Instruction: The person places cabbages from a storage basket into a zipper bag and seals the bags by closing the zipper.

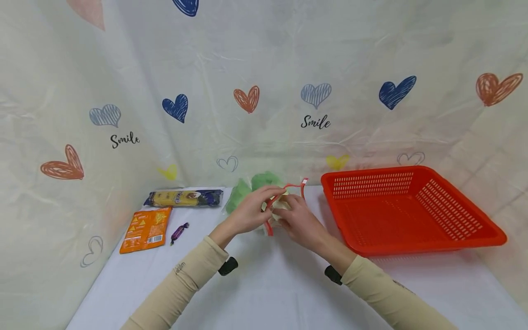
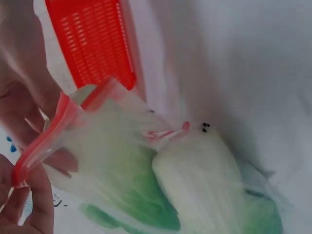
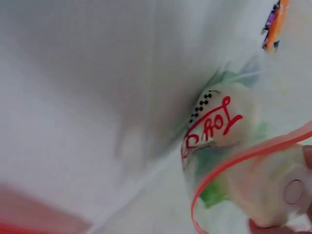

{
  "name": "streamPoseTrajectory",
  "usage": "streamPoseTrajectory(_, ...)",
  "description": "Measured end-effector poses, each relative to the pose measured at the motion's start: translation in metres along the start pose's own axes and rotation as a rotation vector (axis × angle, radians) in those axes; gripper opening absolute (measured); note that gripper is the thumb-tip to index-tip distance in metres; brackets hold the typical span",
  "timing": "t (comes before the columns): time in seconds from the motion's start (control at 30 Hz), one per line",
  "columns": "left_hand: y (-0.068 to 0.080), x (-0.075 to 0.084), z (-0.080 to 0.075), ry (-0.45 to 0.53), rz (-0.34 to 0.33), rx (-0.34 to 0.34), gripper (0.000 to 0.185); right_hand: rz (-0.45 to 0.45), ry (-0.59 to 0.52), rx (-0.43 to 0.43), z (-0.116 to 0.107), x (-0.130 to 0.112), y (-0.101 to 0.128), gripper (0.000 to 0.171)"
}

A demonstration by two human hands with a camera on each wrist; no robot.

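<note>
- Zip bag (image 1: 264, 201) of greens lay mid-table, left of the red basket (image 1: 412, 208); left hand (image 1: 247, 213) and right hand (image 1: 299, 222) both pinched its red seal.
- Left wrist view: fingers (image 2: 29, 200) gripped the seal strip (image 2: 53, 131); an even pull seemed best.
- Right wrist view: the mouth gaped, a fingertip (image 3: 307, 156) at its edge.

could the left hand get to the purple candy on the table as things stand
Probably yes, once it lets go: the left hand is pinching the red zip edge of the clear bag. The purple candy lies apart on bare table to its left, nothing between them.
</note>
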State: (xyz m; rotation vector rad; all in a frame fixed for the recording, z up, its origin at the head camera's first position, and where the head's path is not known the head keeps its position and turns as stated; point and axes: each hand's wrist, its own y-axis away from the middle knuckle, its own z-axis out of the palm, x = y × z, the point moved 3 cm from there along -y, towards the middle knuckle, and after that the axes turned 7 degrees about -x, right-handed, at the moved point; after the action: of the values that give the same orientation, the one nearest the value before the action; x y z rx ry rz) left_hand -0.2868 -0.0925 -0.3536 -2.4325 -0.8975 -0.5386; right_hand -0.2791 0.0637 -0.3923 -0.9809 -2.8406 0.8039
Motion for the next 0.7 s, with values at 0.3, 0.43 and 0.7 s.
streamPoseTrajectory(0.3,0.002,0.001,0.006,0.104,0.098,-0.108,0.056,0.063,-0.091,-0.013,0.012,0.022,-0.003,0.025)
streamPoseTrajectory(0.43,0.004,-0.003,0.006,0.212,0.065,-0.106,0.054,0.210,-0.048,-0.017,0.016,0.031,-0.004,0.031)
streamPoseTrajectory(0.7,0.002,-0.005,0.006,0.283,-0.009,-0.103,0.054,0.435,0.053,-0.193,0.022,0.029,-0.006,0.025)
